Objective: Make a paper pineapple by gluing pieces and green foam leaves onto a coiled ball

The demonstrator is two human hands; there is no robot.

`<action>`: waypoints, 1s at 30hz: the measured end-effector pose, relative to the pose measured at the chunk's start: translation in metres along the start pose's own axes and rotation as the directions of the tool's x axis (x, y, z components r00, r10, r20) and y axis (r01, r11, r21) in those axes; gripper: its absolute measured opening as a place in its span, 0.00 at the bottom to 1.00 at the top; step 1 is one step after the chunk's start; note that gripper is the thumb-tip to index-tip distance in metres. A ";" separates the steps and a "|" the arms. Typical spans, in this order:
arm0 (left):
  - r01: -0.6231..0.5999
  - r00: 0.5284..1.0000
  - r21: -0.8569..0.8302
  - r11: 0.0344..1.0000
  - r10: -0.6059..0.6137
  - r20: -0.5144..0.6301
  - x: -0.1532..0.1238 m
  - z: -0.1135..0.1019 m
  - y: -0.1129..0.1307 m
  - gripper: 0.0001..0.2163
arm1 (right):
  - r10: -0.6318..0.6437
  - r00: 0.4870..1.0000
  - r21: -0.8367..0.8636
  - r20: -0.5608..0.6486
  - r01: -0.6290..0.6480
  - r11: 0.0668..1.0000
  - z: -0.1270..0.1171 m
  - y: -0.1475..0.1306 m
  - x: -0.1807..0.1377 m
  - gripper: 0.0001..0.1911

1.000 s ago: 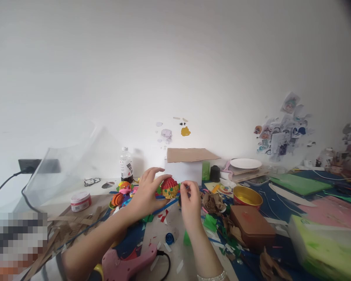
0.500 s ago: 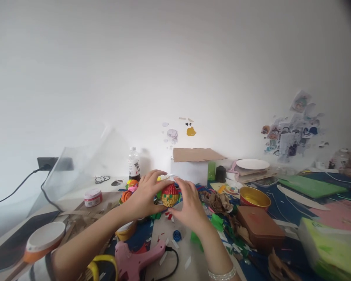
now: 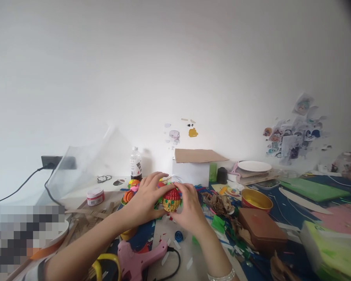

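Observation:
A small paper craft ball (image 3: 171, 199), red on top and yellow with dots below, sits between both hands above the cluttered table. My left hand (image 3: 144, 201) wraps round its left side, fingers curled over the top. Against its right side my right hand (image 3: 190, 208) cups it, a silver bracelet (image 3: 220, 276) on that wrist. Just behind my left hand lie more coloured paper craft balls (image 3: 130, 190), orange and pink.
A pink glue gun (image 3: 137, 255) with a black cord lies near the front edge. Brown tin (image 3: 261, 230), gold bowl (image 3: 256, 199), white box with cardboard lid (image 3: 193, 166), bottle (image 3: 136, 164), small jar (image 3: 95, 196), green tissue pack (image 3: 333, 248) and paper scraps crowd the table.
My right hand has moved left from beside the craft ball to close round it. The ball has dropped slightly and both hands now hold it.

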State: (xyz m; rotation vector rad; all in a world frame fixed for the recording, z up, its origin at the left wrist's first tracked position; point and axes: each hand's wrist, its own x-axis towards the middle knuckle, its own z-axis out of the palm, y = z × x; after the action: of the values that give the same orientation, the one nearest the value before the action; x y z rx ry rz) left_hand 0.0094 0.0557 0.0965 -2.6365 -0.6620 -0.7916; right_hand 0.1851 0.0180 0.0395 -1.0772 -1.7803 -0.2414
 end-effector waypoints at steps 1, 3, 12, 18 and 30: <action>-0.007 1.000 0.015 1.000 0.007 -0.002 -0.001 0.000 0.001 0.30 | -0.002 1.000 -0.010 -0.006 0.002 1.000 0.000 0.000 0.000 0.40; -0.017 1.000 0.039 0.999 0.017 -0.012 -0.001 -0.001 0.002 0.30 | -0.005 1.000 -0.034 -0.016 0.005 0.999 0.001 0.001 0.000 0.40; 0.026 0.999 0.042 0.999 -0.024 -0.042 -0.003 -0.002 -0.003 0.35 | 0.032 0.997 -0.051 -0.072 -0.036 0.998 0.002 0.000 0.000 0.35; 0.143 0.987 -0.099 0.985 -0.150 -0.064 -0.007 -0.013 -0.007 0.19 | 0.076 0.995 -0.020 -0.067 -0.077 0.997 0.002 -0.002 0.001 0.32; 0.177 0.979 -0.285 0.942 -0.198 -0.045 -0.006 -0.006 -0.003 0.09 | 0.056 0.997 0.063 -0.047 -0.053 0.997 0.001 -0.002 0.000 0.34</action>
State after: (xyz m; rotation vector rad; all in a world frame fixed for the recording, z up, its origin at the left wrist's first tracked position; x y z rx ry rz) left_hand 0.0005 0.0532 0.0981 -2.8053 -0.8473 -1.1059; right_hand 0.1826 0.0175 0.0397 -1.0655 -1.7019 -0.1774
